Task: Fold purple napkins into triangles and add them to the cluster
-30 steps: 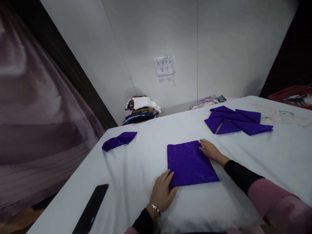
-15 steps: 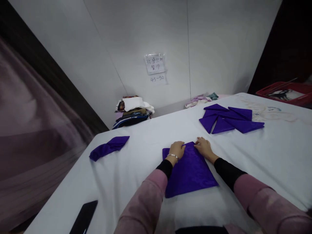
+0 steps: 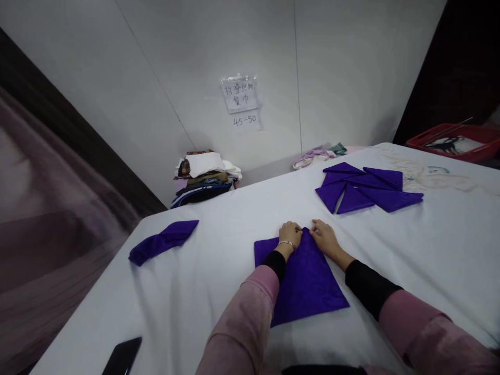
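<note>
Left sleeve hides part of purple cloth, lower centre. Grip: left hand pinches top edge, right hand can't tell. Hands closer together than 0.5 s ago.

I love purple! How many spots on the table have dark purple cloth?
3: nearest cloth, at left hand and right hand; narrow cloth, farther left; folded bunch, farther right, whose overlaps may hide pieces.
</note>
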The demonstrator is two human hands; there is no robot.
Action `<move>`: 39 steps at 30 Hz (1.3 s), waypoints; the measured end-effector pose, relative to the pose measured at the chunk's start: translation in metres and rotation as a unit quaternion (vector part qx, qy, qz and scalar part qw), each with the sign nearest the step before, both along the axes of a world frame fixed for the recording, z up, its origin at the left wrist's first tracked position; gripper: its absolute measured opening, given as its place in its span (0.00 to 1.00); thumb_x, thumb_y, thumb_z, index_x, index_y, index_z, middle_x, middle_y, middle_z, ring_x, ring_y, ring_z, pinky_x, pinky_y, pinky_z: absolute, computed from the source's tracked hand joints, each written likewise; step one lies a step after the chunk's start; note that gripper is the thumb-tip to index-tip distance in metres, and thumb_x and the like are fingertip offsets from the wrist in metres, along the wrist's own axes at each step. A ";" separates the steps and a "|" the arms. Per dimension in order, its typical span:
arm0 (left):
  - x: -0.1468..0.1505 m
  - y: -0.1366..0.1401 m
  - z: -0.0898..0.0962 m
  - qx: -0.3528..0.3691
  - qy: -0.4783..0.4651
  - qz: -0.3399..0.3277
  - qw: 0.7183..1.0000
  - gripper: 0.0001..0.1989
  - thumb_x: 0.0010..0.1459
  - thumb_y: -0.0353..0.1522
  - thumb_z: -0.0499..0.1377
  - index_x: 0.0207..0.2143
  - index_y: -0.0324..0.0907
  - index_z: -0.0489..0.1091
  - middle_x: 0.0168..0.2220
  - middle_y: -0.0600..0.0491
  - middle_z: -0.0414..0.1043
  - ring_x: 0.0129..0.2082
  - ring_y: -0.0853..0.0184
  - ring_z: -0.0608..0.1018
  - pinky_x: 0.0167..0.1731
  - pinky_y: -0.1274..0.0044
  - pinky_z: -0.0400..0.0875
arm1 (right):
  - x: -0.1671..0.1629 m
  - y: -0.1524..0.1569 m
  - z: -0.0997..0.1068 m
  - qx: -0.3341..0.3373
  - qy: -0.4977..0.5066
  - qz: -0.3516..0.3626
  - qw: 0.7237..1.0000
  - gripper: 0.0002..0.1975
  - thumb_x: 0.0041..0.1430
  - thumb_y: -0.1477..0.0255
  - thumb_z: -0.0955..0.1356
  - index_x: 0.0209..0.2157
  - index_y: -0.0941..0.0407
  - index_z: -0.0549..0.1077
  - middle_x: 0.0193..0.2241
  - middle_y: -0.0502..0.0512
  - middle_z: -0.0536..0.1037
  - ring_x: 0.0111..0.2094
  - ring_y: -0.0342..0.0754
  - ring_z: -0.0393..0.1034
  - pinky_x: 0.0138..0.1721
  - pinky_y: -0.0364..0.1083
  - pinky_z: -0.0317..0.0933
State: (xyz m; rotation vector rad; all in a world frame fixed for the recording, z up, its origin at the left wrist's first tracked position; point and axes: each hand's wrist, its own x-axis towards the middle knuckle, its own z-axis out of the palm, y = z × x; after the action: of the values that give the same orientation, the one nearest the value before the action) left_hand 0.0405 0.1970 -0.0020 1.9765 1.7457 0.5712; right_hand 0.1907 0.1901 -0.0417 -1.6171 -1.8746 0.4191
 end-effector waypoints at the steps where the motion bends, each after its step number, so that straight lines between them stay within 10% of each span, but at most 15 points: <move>1: 0.000 0.002 -0.001 -0.009 -0.016 0.002 1.000 0.05 0.53 0.29 0.59 0.33 0.40 0.74 0.38 0.49 0.73 0.41 0.63 0.72 0.45 0.71 0.65 | 0.001 0.000 -0.001 0.003 0.004 0.002 1.000 0.08 0.55 0.71 0.60 0.29 0.55 0.70 0.52 0.60 0.70 0.57 0.54 0.57 0.55 0.57 0.48; 10: -0.004 0.008 -0.006 -0.057 -0.133 -0.030 0.989 0.14 0.54 0.24 0.55 0.44 0.39 0.70 0.29 0.56 0.74 0.28 0.73 0.73 0.31 0.81 0.68 | 0.000 -0.001 -0.002 0.000 0.030 0.008 1.000 0.10 0.54 0.64 0.64 0.34 0.54 0.70 0.53 0.59 0.69 0.58 0.55 0.56 0.56 0.58 0.46; 27: -0.016 -0.011 0.005 0.034 -0.020 -0.033 0.999 0.13 0.54 0.26 0.57 0.43 0.41 0.72 0.46 0.49 0.73 0.49 0.62 0.70 0.53 0.69 0.60 | -0.003 0.000 0.000 -0.007 -0.070 -0.007 0.997 0.07 0.55 0.72 0.63 0.29 0.57 0.72 0.52 0.62 0.68 0.58 0.57 0.54 0.56 0.55 0.49; 34: -0.056 -0.078 0.016 0.062 0.077 -0.080 0.992 0.19 0.56 0.32 0.56 0.52 0.43 0.65 0.58 0.48 0.61 0.59 0.61 0.61 0.59 0.65 0.51 | -0.001 -0.010 0.010 0.021 -0.043 -0.010 0.999 0.18 0.57 0.70 0.62 0.49 0.61 0.68 0.56 0.65 0.64 0.60 0.57 0.50 0.58 0.56 0.48; 39: -0.090 -0.126 0.015 0.050 0.164 -0.018 0.985 0.22 0.60 0.34 0.51 0.57 0.40 0.59 0.63 0.46 0.51 0.63 0.58 0.51 0.61 0.59 0.44 | -0.037 -0.051 0.029 0.056 -0.059 0.170 0.982 0.24 0.62 0.64 0.58 0.58 0.58 0.61 0.61 0.62 0.57 0.63 0.54 0.42 0.60 0.59 0.40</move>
State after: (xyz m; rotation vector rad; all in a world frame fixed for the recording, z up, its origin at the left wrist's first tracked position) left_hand -0.0490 0.0711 0.0126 2.2734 1.8965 0.3398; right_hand 0.1538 0.1389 -0.0123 -1.2731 -2.2326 0.3581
